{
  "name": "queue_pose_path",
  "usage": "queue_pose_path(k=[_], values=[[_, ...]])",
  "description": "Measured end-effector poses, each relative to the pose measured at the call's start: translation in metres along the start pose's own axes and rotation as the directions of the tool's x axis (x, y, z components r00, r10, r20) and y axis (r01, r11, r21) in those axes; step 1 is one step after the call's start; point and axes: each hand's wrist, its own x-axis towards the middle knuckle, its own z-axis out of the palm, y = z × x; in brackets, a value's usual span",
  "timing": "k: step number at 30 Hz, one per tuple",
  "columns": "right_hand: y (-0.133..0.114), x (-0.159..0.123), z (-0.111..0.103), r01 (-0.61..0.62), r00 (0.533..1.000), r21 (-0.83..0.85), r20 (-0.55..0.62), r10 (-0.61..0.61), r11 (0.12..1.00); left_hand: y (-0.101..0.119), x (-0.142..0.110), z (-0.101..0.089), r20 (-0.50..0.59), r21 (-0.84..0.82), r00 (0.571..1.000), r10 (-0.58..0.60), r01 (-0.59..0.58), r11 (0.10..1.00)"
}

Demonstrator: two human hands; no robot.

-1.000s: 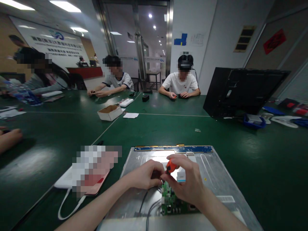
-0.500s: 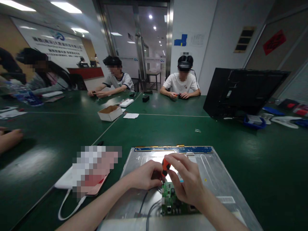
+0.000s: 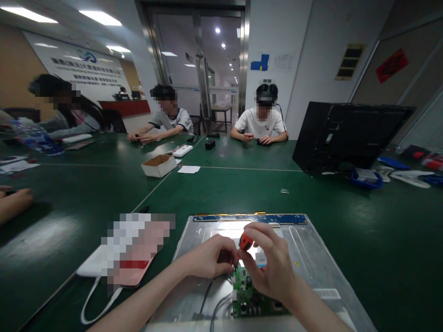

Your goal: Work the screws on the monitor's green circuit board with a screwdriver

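Observation:
A silver metal display panel (image 3: 311, 258) lies flat on the green table in front of me, with a blue strip board (image 3: 249, 218) along its far edge. A small green circuit board (image 3: 247, 295) sits on the panel near me, with dark cables (image 3: 211, 299) running from it. My right hand (image 3: 270, 267) is closed around a small orange-handled screwdriver (image 3: 245, 241), its tip down at the board's top edge. My left hand (image 3: 209, 256) is closed in a pinch beside the screwdriver's tip, touching the board's corner; what it pinches is hidden.
A white power bank with a cable (image 3: 90, 269) and a phone lie left of the panel. A black monitor back (image 3: 346, 136) stands at right. A small cardboard box (image 3: 158, 165) sits mid-table. Three people sit at the far side; another person's hand (image 3: 14, 203) rests at left.
The screwdriver handle has tilted and turned slightly in my right fingers, staying over the same spot. My left hand has kept its pinch. The view has dipped a little.

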Motion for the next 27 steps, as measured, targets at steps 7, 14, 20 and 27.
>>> queue_pose_path(k=[7,14,20,27], values=[[-0.0004,0.002,-0.0015,0.01,0.999,0.006,0.032,-0.01,1.0,0.001,0.0017,-0.0026,0.03,-0.006,1.0,-0.002,0.002,1.0],[0.0002,0.0026,0.0016,0.005,1.0,0.012,-0.027,-0.004,1.0,0.006,0.0017,-0.0016,0.023,0.003,0.999,0.026,-0.026,1.0],[-0.0012,0.0013,-0.0027,-0.004,0.999,0.007,0.042,0.004,1.0,-0.0025,0.0017,-0.0001,0.04,-0.037,0.999,0.028,-0.026,0.999],[0.0005,0.0029,-0.0001,0.004,0.999,-0.053,-0.048,-0.006,0.999,0.0054,0.0031,-0.0042,0.061,-0.021,0.998,-0.001,0.002,1.0]])
